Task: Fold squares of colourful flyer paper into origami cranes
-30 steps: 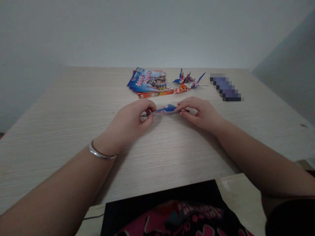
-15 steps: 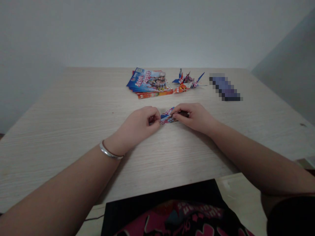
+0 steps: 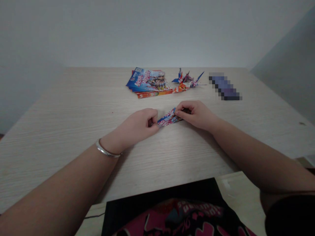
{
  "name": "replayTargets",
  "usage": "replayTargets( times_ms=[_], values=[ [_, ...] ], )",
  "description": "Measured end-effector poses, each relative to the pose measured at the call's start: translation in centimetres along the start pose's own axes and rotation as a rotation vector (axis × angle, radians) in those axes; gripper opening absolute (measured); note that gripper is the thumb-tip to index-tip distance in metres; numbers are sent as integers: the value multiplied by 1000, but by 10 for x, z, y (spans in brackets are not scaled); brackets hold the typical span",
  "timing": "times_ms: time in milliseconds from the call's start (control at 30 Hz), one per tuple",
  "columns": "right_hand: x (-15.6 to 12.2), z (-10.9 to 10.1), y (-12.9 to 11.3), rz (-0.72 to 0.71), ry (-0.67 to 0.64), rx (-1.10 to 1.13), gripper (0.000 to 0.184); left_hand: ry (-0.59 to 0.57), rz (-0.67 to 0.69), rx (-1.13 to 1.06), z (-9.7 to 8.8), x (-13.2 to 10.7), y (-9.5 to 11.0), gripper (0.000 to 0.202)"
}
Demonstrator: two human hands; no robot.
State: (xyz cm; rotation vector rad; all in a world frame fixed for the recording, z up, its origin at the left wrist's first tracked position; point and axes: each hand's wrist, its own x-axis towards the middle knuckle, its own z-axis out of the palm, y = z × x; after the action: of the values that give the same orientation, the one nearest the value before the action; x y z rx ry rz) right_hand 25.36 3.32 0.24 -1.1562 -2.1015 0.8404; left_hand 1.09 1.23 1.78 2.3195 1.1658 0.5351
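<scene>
Between my hands, just above or on the table, is a folded piece of printed paper (image 3: 167, 118), blue with red and white lettering. My left hand (image 3: 142, 124) is closed, its thumb and curled forefinger pinching the paper's left end. At the other end, my right hand (image 3: 194, 113) pinches the paper between thumb and fingers, which cover part of it. A silver bangle (image 3: 108, 151) circles my left wrist.
Behind my hands lies a fanned stack of colourful printed leaflets (image 3: 150, 80). Several folded paper cranes (image 3: 184, 83) stand right of it. A pixelated dark phone-like object (image 3: 225, 87) lies farther right on the pale table (image 3: 73, 98). A black flat thing (image 3: 159, 193) is near my lap.
My left hand has shifted slightly left and down, and my right hand slightly right and up. More of the folded paper shows between them.
</scene>
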Motion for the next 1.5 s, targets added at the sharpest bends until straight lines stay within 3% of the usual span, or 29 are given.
replayTargets(
  times_ms=[600,833,1333,1500],
  values=[
    [-3,-19,12,54,27,76,17,-82,-68,54,-7,-3,6,14],
    [-2,-22,16,87,-9,77,23,-177,-148,140,-13,-3,8,12],
    [-1,-29,24,116,-27,107,27,-214,-116,232,-16,-5,4,15],
    [-4,-35,33,90,74,80,26,-226,-137,318,-20,-6,-4,9]
  ],
)
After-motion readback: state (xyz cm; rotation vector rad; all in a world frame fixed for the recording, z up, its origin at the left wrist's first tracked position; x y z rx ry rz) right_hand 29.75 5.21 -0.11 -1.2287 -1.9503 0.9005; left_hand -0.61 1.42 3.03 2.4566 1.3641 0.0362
